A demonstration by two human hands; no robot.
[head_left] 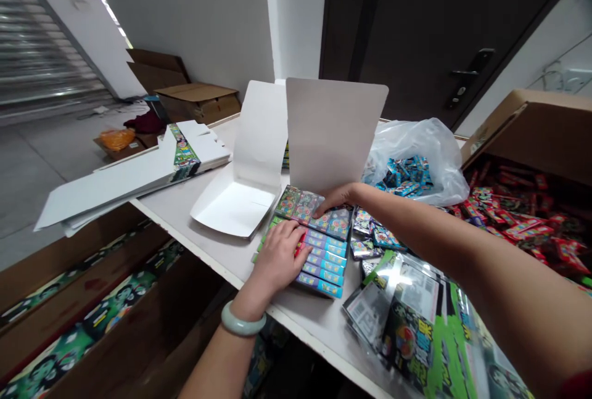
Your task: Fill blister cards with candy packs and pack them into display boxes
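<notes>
Flat printed packs sit on the white bench in an overlapping row showing blue-and-green edges, with a band of multicoloured pack faces lying across the far end. On my feed, the left hand, jade bangle on the wrist, is flat on the near side of the row, with its fingers spread and pressing down, not gripping anything. The right hand rests on the multicoloured faces, its fingers stretched out and loosely open, no grasp that I can see. Just beside the packs, a white folding card box stands open, flaps upright. Flat white card blanks with a green printed strip lie further left on the bench. To the right I've got loose foil packets, green-printed packs in clear sleeves, and a plastic bag holding blue packets. A brown carton full of red packets sits at the right edge, and open cartons with green printing sit below the bench on the left
</notes>
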